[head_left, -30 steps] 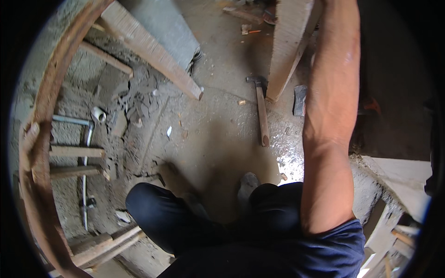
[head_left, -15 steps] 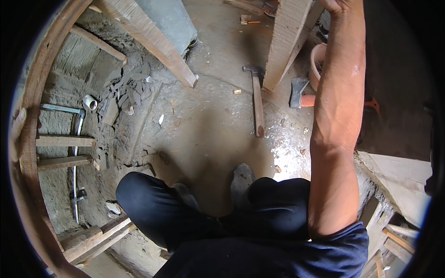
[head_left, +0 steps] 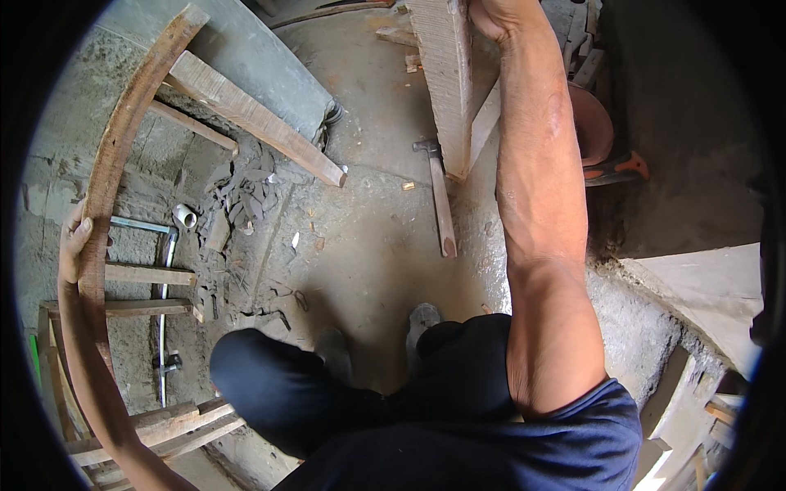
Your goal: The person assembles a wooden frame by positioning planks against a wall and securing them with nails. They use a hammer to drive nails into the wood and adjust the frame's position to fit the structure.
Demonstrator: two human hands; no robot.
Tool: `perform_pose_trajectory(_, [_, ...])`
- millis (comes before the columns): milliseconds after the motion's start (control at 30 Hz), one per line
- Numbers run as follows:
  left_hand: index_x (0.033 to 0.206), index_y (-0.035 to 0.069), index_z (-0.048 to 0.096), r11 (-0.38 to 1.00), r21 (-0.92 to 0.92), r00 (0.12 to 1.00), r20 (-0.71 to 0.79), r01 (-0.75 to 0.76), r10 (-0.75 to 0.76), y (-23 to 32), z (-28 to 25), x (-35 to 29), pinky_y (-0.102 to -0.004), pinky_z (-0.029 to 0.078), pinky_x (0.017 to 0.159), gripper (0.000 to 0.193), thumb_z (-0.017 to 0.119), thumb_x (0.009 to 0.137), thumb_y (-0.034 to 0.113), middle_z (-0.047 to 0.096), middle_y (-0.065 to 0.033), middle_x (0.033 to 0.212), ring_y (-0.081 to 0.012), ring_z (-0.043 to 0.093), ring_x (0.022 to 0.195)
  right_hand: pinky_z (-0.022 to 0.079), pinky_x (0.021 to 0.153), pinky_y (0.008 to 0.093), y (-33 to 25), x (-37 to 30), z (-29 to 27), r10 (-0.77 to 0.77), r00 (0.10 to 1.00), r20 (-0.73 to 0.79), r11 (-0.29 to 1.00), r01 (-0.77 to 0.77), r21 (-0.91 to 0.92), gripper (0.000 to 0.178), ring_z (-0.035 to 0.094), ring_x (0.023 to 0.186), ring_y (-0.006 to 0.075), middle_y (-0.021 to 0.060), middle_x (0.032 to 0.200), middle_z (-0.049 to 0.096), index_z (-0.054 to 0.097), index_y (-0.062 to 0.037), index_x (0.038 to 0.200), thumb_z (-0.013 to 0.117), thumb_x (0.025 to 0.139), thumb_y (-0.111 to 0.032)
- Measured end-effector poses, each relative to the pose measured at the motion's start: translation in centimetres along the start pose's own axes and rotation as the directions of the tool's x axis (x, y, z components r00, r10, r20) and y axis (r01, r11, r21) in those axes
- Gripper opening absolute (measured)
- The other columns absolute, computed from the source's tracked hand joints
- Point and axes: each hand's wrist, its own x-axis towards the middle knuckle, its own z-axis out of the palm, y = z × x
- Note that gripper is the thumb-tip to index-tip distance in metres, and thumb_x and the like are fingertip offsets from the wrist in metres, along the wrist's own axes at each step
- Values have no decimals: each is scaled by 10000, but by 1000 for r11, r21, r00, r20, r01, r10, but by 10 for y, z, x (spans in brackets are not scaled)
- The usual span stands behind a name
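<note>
Plank (head_left: pixel 446 82) nearer centre than before | right hand (head_left: pixel 495 15) clasps its far end | left hand (head_left: pixel 75 241) grips ladder rail (head_left: pixel 123 139) | plank looks stiff, heavy; hold mid-edge

Head-worn fisheye, facing steeply down, standing height over floor (head_left: pixel 368 237)

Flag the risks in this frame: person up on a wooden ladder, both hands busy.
1. The right hand grips a wooden plank overhead; if it slips, it may drop onto the feet.
2. Only the left hand holds the ladder rail, so balance looks thin.
3. A hammer lies on the floor below: a likely trip hazard.
</note>
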Motion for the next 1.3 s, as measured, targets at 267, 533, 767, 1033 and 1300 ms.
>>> perform_pose_trajectory(267, [1536,4,549,998,56,1000,-4,16,-15,-15,-15,-2,-341,571,891,776,717,966,502,680,-97,1201,-189,679,1029,594,898,403,0,-11,-17,-20,987,159,998,31,-62,642,674,1081,189,59,1249,688,594,-76,1429,781,987,-503])
perform_pose_trajectory(533, [1564,42,554,588,787,635,-359,-189,684,83,75,10,-472,481,1171,658,696,1031,400,637,-189,1499,-314,619,1375,521,1059,351,19,-15,11,-282,942,183,803,336,-492,836,654,1222,196,106,1374,684,548,10,1482,947,827,-323])
perform_pose_trajectory(767, [1647,88,409,785,128,750,419,-606,511,180,319,194,-500,428,1219,946,824,900,494,624,-275,1483,-400,594,1400,572,914,340,23,-25,15,-126,991,40,855,129,-502,598,691,1030,166,76,1148,738,654,-11,1326,900,850,-276])
perform_pose_trajectory(1033, [1400,32,559,400,-662,517,23,-633,856,209,484,257,-410,611,972,559,815,968,278,703,-84,1168,-234,723,1104,576,730,324,19,-27,20,-83,991,101,886,120,-449,591,668,867,143,54,1042,703,655,-18,1266,881,827,-342])
perform_pose_trajectory(1300, [1262,6,725,364,-798,573,28,-481,819,207,513,270,-364,567,1007,641,990,778,331,761,-130,1207,-224,716,1127,562,657,310,13,-32,14,-64,994,86,841,100,-532,379,674,715,167,71,832,689,704,-22,1055,803,883,-345])
